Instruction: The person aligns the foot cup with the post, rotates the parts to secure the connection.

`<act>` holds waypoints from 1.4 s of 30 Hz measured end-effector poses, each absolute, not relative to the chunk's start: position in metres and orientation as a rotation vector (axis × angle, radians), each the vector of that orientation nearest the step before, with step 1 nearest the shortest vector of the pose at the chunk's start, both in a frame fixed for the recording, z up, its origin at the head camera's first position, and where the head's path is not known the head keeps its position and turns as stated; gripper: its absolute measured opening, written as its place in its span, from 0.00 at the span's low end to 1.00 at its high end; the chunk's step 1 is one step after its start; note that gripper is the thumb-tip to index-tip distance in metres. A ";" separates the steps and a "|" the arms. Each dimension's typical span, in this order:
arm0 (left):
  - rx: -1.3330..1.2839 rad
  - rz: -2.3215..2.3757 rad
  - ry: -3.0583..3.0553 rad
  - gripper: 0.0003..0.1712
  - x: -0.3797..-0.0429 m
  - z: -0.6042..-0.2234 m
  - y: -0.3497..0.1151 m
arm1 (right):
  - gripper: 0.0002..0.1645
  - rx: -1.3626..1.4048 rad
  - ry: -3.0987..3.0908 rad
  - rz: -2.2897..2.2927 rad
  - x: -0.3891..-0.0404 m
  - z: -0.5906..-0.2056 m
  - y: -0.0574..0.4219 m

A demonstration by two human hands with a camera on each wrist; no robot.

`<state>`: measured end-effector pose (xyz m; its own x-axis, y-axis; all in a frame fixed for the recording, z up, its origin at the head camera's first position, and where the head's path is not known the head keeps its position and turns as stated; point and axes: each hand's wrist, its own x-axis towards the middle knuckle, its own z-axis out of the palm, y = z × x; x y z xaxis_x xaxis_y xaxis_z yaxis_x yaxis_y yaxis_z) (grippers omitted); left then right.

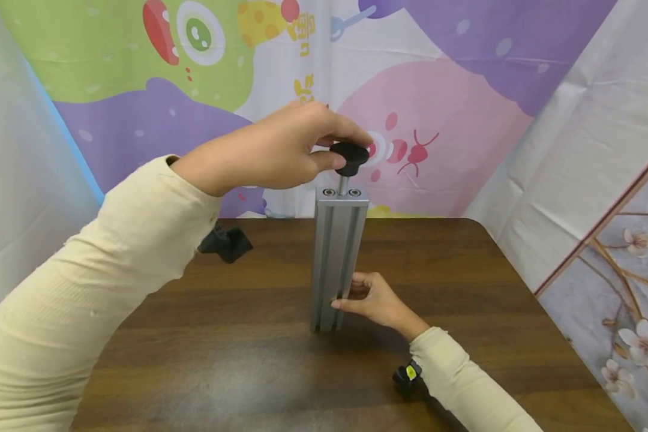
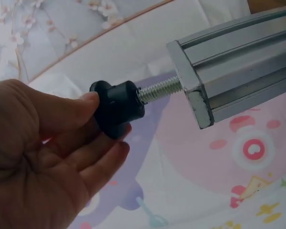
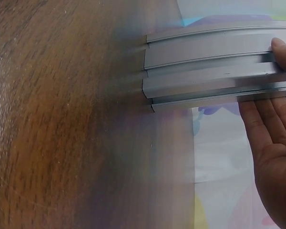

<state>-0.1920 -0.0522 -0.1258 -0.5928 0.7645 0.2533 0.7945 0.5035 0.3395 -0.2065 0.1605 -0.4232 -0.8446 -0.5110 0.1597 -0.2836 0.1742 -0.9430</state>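
A silver aluminium extrusion profile [image 1: 337, 258] with long grooves stands upright on the wooden table, its lower end at the tabletop. Its top carries an end plate [image 2: 193, 88] with two bolt heads showing in the head view. From that plate rises a threaded stud [image 2: 159, 89] topped by a black levelling foot [image 2: 117, 107]; a length of thread shows between foot and plate. My left hand [image 1: 281, 147] pinches the foot by its round base between thumb and fingers. Lower down, my right hand [image 1: 380, 303] grips the profile, thumb on one face and fingers along the side.
The dark wooden table [image 1: 237, 360] ends just behind the profile at a cartoon-printed curtain [image 1: 421, 90]. A pale curtain hangs on the left, and a flower-patterned panel [image 1: 621, 300] stands on the right. Black wrist-camera mounts [image 1: 227, 243] sit on both wrists.
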 end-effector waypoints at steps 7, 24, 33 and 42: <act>-1.424 -0.720 -2.706 0.18 -0.196 -0.125 -0.054 | 0.16 -0.763 2.253 -1.728 -0.204 -0.419 0.157; -0.958 -0.237 -2.453 0.30 -0.184 -0.137 -0.032 | 0.17 -0.805 2.254 -1.728 -0.207 -0.420 0.160; -1.243 -0.449 -2.732 0.16 -0.186 -0.115 -0.042 | 0.17 -0.804 2.231 -1.756 -0.207 -0.422 0.160; -1.371 -0.583 -2.829 0.23 -0.192 -0.111 -0.048 | 0.16 -0.800 2.251 -1.738 -0.206 -0.421 0.160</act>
<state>-0.1922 -0.0475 -0.1110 -0.6312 0.7682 0.1069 0.7479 0.5664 0.3461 -0.2057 0.1597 -0.4212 -0.8372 -0.5184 0.1741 -0.2995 0.1683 -0.9391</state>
